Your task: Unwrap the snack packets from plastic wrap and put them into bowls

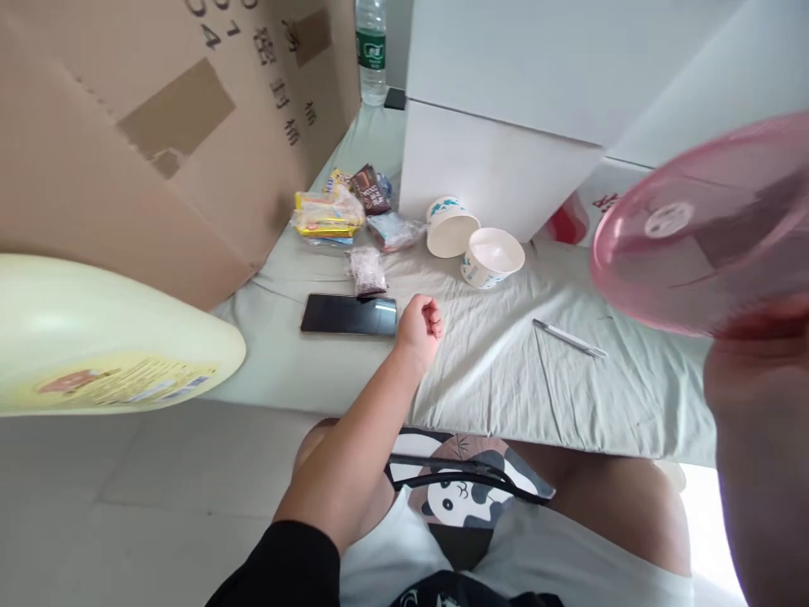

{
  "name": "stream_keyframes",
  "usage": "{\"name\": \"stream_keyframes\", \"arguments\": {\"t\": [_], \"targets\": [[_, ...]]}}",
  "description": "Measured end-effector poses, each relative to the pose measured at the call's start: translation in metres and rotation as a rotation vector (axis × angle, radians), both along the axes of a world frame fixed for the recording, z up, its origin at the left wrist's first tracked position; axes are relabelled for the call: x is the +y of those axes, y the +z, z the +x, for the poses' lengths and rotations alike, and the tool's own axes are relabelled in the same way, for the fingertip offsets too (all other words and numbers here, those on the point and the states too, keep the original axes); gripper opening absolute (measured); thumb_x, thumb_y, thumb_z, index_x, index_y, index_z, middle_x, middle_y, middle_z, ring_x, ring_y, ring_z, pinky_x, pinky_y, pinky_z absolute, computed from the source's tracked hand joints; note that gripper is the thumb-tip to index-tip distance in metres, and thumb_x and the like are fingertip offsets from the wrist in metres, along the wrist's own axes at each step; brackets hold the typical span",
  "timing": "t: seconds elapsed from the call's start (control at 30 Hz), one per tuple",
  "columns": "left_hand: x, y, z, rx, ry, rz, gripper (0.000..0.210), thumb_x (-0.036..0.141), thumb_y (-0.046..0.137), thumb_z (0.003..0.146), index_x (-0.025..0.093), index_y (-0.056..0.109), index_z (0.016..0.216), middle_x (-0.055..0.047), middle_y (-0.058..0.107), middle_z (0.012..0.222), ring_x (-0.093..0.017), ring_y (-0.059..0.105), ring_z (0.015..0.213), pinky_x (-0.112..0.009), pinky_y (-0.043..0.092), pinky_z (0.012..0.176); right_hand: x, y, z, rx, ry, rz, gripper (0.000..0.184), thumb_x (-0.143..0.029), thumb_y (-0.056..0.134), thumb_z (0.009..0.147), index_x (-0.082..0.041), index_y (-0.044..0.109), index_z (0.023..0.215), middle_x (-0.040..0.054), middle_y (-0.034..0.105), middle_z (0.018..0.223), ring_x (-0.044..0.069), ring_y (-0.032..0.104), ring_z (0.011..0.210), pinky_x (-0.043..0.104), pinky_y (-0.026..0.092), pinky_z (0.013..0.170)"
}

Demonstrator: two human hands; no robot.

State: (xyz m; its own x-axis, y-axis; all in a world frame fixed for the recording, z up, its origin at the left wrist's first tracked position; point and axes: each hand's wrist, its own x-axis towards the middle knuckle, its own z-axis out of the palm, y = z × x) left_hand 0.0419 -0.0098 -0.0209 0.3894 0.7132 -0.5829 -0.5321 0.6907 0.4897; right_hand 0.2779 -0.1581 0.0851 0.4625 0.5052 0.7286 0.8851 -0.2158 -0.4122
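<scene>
pink dish (663, 270) is at the right of the frame, round and see-through. at the far left is a big pale yellow thing (114, 329), with a brown box (126, 198) above. snack packs (329, 215) lie in the upper middle, and a black phone (345, 314) lies just below. the left hand (420, 330) is curled, fingers pressed together, beside the phone. next come two white paper cups (484, 270), then a thin pen (572, 339). the right hand (762, 367) is blurry and pinches the dish's low edge.
</scene>
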Motion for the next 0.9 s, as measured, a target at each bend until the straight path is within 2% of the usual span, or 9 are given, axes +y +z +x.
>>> {"name": "stream_keyframes", "arguments": {"t": [0.07, 0.1, 0.17, 0.23, 0.37, 0.53, 0.7, 0.8, 0.9], "targets": [[-0.004, -0.002, 0.010, 0.035, -0.029, 0.030, 0.019, 0.020, 0.048, 0.080, 0.019, 0.046, 0.061, 0.007, 0.036, 0.049, -0.005, 0.030, 0.038, -0.019, 0.022, 0.042, -0.017, -0.025, 0.025, -0.060, -0.147, 0.022, 0.033, -0.058, 0.046, 0.093, -0.036, 0.070, 0.087, 0.0138, 0.063, 0.082, 0.035, 0.062, 0.077, 0.053, 0.038, 0.062], [-0.006, -0.003, 0.016, 0.057, -0.041, 0.049, 0.018, 0.020, 0.049, 0.079, 0.019, 0.046, 0.062, 0.007, 0.037, 0.049, -0.005, 0.031, 0.038, -0.019, 0.023, 0.042, -0.021, -0.038, 0.036, -0.084, -0.169, -0.004, 0.032, -0.057, 0.046, 0.092, -0.036, 0.068, 0.085, 0.0132, 0.062, 0.080, 0.034, 0.061, 0.074, 0.053, 0.038, 0.061], [-0.009, -0.004, 0.028, 0.107, -0.063, 0.087, 0.016, 0.021, 0.050, 0.079, 0.019, 0.046, 0.063, 0.007, 0.037, 0.049, -0.005, 0.032, 0.039, -0.019, 0.023, 0.043, -0.023, -0.063, 0.053, -0.127, -0.112, -0.096, 0.031, -0.054, 0.043, 0.091, -0.032, 0.064, 0.082, 0.0123, 0.060, 0.073, 0.033, 0.059, 0.069, 0.051, 0.041, 0.061], [-0.011, -0.005, 0.040, 0.157, -0.087, 0.126, 0.015, 0.023, 0.052, 0.077, 0.019, 0.046, 0.064, 0.008, 0.037, 0.050, -0.005, 0.033, 0.040, -0.019, 0.025, 0.044, -0.019, -0.085, 0.061, -0.099, -0.090, -0.177, 0.026, -0.046, 0.047, 0.091, -0.028, 0.065, 0.087, 0.0122, 0.067, 0.081, 0.033, 0.063, 0.082, 0.050, 0.047, 0.076], [-0.018, -0.007, 0.055, 0.246, -0.125, 0.233, 0.014, 0.025, 0.054, 0.077, 0.020, 0.046, 0.066, 0.008, 0.038, 0.051, -0.006, 0.034, 0.042, -0.019, 0.027, 0.046, 0.001, -0.114, 0.057, -0.032, -0.089, -0.400, 0.033, -0.037, 0.042, 0.101, -0.025, 0.071, 0.109, 0.0120, 0.070, 0.098, 0.031, 0.057, 0.096, 0.047, 0.041, 0.088], [-0.026, -0.011, 0.057, 0.303, -0.180, 0.379, 0.015, 0.026, 0.058, 0.075, 0.019, 0.049, 0.066, 0.006, 0.041, 0.053, -0.006, 0.037, 0.045, -0.019, 0.029, 0.049, 0.017, -0.130, 0.048, 0.053, -0.063, -0.471, 0.037, -0.024, 0.038, 0.102, -0.031, 0.073, 0.115, 0.0107, 0.069, 0.107, 0.031, 0.054, 0.106, 0.050, 0.035, 0.096], [-0.030, -0.015, 0.062, 0.366, -0.227, 0.454, 0.017, 0.028, 0.058, 0.077, 0.019, 0.051, 0.065, 0.005, 0.043, 0.054, -0.007, 0.037, 0.047, -0.020, 0.028, 0.049, 0.006, -0.133, 0.025, 0.022, -0.098, -0.384, 0.037, -0.021, 0.045, 0.097, -0.029, 0.069, 0.124, 0.0140, 0.062, 0.123, 0.036, 0.052, 0.122, 0.056, 0.034, 0.103], [-0.025, -0.015, 0.064, 0.429, -0.245, 0.553, 0.018, 0.029, 0.056, 0.079, 0.020, 0.051, 0.063, 0.003, 0.044, 0.055, -0.010, 0.040, 0.050, -0.022, 0.030, 0.051, -0.002, -0.134, 0.003, 0.025, 0.068, -0.390, 0.030, -0.022, 0.047, 0.096, -0.029, 0.069, 0.115, 0.0120, 0.064, 0.115, 0.032, 0.058, 0.110, 0.051, 0.039, 0.098], [-0.008, -0.011, 0.050, 0.642, -0.116, 0.813, 0.019, 0.025, 0.056, 0.082, 0.021, 0.052, 0.065, 0.001, 0.047, 0.060, -0.013, 0.046, 0.060, -0.025, 0.039, 0.061, -0.002, -0.140, -0.012, 0.032, 0.137, -0.404, 0.026, -0.026, 0.048, 0.097, -0.029, 0.069, 0.112, 0.0104, 0.067, 0.112, 0.030, 0.060, 0.102, 0.048, 0.041, 0.096]]}}
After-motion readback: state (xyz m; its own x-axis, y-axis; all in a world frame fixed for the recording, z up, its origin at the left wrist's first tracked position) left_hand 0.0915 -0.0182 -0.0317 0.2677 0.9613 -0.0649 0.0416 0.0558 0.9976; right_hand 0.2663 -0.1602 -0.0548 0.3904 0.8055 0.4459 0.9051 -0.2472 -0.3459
